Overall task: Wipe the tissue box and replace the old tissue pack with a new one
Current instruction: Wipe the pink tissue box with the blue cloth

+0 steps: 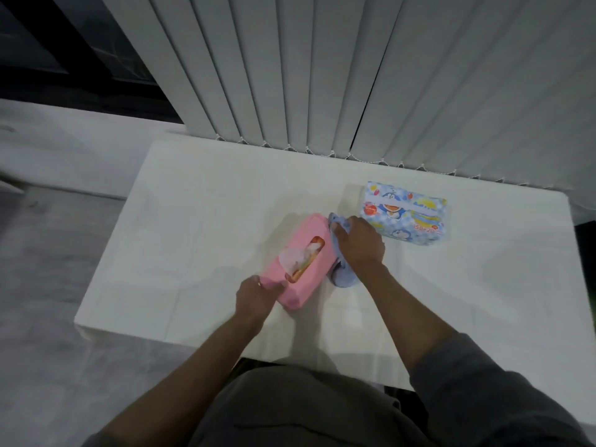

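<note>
A pink tissue box lies at an angle in the middle of the white table. Through its top slot a tissue and the old pack's orange print show. My left hand grips the box's near end. My right hand presses a light blue cloth against the box's right long side. The cloth hangs down to the table beneath the hand. A new tissue pack, blue with cartoon prints, lies flat to the right and farther back, apart from my hands.
Grey vertical blinds hang along the table's far edge. A grey floor lies to the left of the table. My lap in grey clothing is at the table's near edge.
</note>
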Demonstrator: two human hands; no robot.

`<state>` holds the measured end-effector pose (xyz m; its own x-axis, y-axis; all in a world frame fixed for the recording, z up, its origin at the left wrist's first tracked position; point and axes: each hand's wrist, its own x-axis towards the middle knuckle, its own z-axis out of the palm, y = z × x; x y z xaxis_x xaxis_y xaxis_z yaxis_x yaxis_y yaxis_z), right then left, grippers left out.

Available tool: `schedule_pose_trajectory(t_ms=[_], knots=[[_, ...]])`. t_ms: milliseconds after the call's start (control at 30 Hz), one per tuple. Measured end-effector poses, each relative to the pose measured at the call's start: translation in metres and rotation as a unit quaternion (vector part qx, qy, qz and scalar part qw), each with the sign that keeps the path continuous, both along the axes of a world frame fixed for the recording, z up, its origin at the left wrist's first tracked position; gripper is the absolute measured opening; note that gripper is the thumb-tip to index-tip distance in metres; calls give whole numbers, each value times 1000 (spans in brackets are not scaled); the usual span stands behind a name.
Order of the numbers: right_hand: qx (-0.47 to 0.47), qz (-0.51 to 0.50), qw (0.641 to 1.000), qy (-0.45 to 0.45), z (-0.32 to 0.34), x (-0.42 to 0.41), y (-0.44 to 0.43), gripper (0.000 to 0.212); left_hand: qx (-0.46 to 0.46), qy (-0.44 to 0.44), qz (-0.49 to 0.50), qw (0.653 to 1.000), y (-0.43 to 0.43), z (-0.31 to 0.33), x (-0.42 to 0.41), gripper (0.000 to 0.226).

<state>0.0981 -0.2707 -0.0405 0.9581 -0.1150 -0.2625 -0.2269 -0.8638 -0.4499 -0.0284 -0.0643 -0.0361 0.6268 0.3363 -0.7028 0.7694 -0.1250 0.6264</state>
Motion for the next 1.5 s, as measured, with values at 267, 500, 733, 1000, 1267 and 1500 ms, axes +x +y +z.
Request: schedule_pose_trajectory(t_ms=[267,500,733,1000,1267,1500], knots=[[16,-70,996,61,6,-57,-13,41,159,-77,-13,984,22,-3,42,34],[98,-31,995,7,-4,-115,-9,40,152,-131,-109,974,37,-5,47,34],[283,59,957,15,-6,-68,-5,55,136,-133,-119,974,46,-8,51,24],[94,-124,986,65,-14,-100,14,42,152,-110,-141,972,45,-9,54,28],[174,23,984,21,-5,-79,-1,61,125,-102,-136,978,48,-8,57,23],[117,-44,986,111,-11,-70,2,58,156,-103,-149,971,47,-8,54,32]])
